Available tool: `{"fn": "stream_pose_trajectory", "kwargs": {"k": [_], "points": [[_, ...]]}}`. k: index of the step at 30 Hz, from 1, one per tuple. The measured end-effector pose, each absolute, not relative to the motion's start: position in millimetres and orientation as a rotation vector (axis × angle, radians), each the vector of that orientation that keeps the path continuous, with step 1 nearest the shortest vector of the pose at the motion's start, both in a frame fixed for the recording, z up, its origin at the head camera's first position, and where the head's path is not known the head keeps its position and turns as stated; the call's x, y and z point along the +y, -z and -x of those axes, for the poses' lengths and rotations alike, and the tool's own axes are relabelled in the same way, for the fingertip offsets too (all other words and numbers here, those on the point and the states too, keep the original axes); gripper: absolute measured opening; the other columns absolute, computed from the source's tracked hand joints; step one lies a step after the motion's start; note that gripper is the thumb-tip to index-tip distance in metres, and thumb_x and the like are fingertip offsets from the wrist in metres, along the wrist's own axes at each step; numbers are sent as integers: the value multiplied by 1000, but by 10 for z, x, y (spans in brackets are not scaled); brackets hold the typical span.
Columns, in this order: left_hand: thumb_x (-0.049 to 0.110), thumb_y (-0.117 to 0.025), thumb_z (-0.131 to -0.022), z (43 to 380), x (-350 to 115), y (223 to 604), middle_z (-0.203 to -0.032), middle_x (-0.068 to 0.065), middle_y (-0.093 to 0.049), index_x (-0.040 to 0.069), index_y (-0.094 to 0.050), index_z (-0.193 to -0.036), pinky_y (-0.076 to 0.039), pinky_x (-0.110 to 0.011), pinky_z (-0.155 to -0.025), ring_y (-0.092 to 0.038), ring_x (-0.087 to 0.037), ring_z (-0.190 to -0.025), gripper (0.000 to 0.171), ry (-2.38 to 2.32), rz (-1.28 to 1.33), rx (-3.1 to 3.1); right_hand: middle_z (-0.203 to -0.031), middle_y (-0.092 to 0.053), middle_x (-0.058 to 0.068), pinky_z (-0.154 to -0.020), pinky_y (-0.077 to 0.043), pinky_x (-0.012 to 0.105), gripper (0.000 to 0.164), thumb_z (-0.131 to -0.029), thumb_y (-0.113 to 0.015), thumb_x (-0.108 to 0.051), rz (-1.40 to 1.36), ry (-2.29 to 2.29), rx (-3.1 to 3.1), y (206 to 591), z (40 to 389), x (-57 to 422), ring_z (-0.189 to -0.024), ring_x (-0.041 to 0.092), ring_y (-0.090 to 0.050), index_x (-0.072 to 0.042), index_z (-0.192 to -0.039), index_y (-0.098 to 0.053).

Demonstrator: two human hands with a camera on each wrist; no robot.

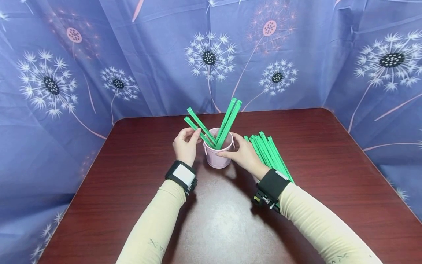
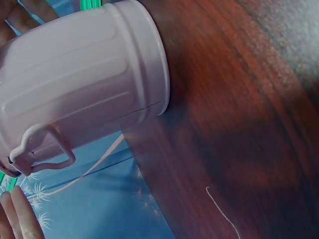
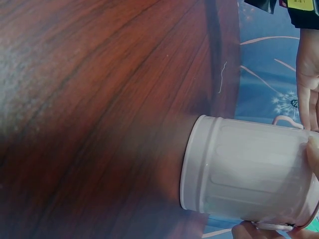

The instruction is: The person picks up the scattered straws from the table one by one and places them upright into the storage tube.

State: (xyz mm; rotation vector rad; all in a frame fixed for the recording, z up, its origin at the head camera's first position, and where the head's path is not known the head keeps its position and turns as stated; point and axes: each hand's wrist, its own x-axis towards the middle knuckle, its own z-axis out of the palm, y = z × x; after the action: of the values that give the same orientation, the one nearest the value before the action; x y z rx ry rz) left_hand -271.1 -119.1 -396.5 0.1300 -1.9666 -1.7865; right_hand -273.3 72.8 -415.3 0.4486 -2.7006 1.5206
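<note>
A small pink bucket (image 1: 217, 161) with side handles stands upright on the table. Several slim green stick packets (image 1: 228, 123) lean in it, some to the right and some to the left. My left hand (image 1: 185, 145) is at the bucket's left side, its thumb and fingertips pinching a left-leaning green packet (image 1: 192, 124). With fingers behind and thumb across the front rim, my right hand (image 1: 245, 154) holds the bucket from the right. The left wrist view shows the bucket's wall (image 2: 70, 64) and a looped handle (image 2: 42, 147) close up.
A pile of green stick packets (image 1: 271, 156) lies on the table just right of the bucket, partly behind my right wrist. Blue dandelion-print cloth (image 1: 158, 55) hangs behind the dark red wooden table (image 1: 132, 165). A thin pale thread (image 3: 222, 77) lies on the tabletop.
</note>
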Motion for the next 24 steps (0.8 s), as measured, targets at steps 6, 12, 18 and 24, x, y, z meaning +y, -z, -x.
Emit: {"fn": "stream_pose_trajectory", "kwargs": {"k": [6,12,18,24], "points": [[25,-75,-88,2681,-1183,4008,-104,-14,-73,3,-68,-110,-57,-34,-83,-71,-23,-91,32,1685,-171,-2110,-126,-66,15,-92,-52,44,83,-76,-86,-31,-453,-1532,-2691,4146,2731,728,-109,27,-66,-6,-144,-46],[29,-82,-80,2628,-1133,4193,-131,-18,-56,2,-45,-137,-48,-44,-101,-57,-31,-119,73,1668,-40,-2336,-125,-67,16,-91,-52,43,82,-77,-85,-32,-445,-1522,-2701,4147,2724,733,-107,26,-65,-7,-144,-46],[27,-94,-65,2550,-1097,4364,-148,-22,-39,2,-24,-151,-34,-45,-116,-39,-33,-140,114,1490,181,-2590,-127,-66,16,-95,-51,44,80,-78,-84,-30,-468,-1510,-2696,4169,2729,718,-111,26,-66,-6,-144,-46],[25,-91,-69,2573,-1037,4415,-141,-28,-45,-5,-27,-146,-39,-47,-112,-46,-39,-134,104,1293,224,-2625,-126,-66,16,-93,-52,44,80,-77,-85,-29,-458,-1495,-2688,4164,2737,735,-110,27,-66,-5,-143,-47]]}}
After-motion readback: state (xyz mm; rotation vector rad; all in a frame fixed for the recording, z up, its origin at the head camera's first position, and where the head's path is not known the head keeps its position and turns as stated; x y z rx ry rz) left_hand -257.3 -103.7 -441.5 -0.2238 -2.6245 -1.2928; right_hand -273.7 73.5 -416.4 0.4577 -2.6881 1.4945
